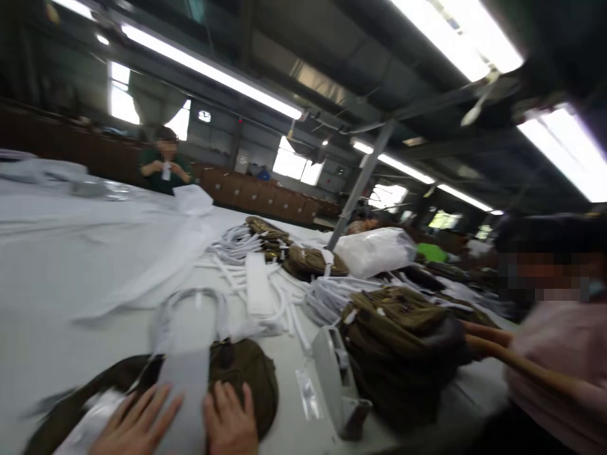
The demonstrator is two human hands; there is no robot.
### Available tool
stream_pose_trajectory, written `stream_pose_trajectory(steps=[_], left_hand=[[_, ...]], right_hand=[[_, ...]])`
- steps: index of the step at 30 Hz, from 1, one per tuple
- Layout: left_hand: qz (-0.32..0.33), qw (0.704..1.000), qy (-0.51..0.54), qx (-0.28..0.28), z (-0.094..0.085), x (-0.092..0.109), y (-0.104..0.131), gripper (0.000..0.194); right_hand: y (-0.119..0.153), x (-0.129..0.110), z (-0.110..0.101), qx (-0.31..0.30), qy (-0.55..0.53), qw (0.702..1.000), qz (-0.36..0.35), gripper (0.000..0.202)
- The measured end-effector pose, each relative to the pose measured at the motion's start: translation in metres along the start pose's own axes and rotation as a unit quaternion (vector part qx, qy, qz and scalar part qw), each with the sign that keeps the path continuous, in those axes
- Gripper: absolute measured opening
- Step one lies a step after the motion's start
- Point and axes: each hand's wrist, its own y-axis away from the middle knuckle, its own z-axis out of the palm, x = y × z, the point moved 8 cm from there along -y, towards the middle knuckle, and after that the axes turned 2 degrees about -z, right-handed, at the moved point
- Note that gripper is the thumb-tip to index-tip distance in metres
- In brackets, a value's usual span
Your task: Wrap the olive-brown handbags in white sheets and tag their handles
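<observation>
An olive-brown bag lies on the white table in front of me, its handle wrapped in pale material and arched away from me. A pale flat strip runs down over the bag's middle. My left hand lies with fingers spread at the strip's left edge, beside crumpled white wrapping. Flat on the bag rests my right hand, fingers slightly apart, its thumb side by the strip's right edge. Neither hand grips anything. The picture is blurred, and the bag's near side is cut off.
A tape dispenser stands to the right, next to a clear plastic packet. Beyond are stacked olive bags, pale tubes and a metal post. A co-worker reaches in at right; another person is across the table.
</observation>
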Motion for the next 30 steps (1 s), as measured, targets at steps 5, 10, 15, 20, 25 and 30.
stream_pose_trajectory(steps=[5, 10, 15, 20, 25, 30], left_hand=[[-0.119, 0.99, 0.003, -0.078, -0.059, -0.009, -0.004, 0.043], [-0.243, 0.961, 0.048, -0.122, -0.074, -0.043, -0.071, 0.042], [-0.252, 0.955, 0.036, -0.153, -0.031, -0.062, -0.088, 0.035], [-0.273, 0.953, 0.048, -0.126, -0.019, -0.075, -0.088, 0.032], [-0.335, 0.939, 0.057, 0.059, -0.095, -0.088, -0.038, 0.043], [-0.49, 0.817, 0.11, 0.284, -0.161, -0.091, 0.096, 0.05]], right_hand=[[-0.01, -0.008, -0.017, 0.021, -0.071, 0.996, -0.05, 0.056], [-0.014, 0.002, -0.038, 0.01, -0.065, 0.997, -0.045, 0.031], [0.007, -0.018, -0.032, 0.008, -0.071, 0.993, -0.096, 0.037], [0.028, -0.021, -0.018, 0.055, -0.044, 0.992, -0.109, 0.063], [0.01, -0.02, -0.019, 0.096, -0.051, 0.993, -0.043, 0.08], [-0.01, -0.018, -0.021, 0.079, -0.057, 0.994, -0.038, 0.078]])
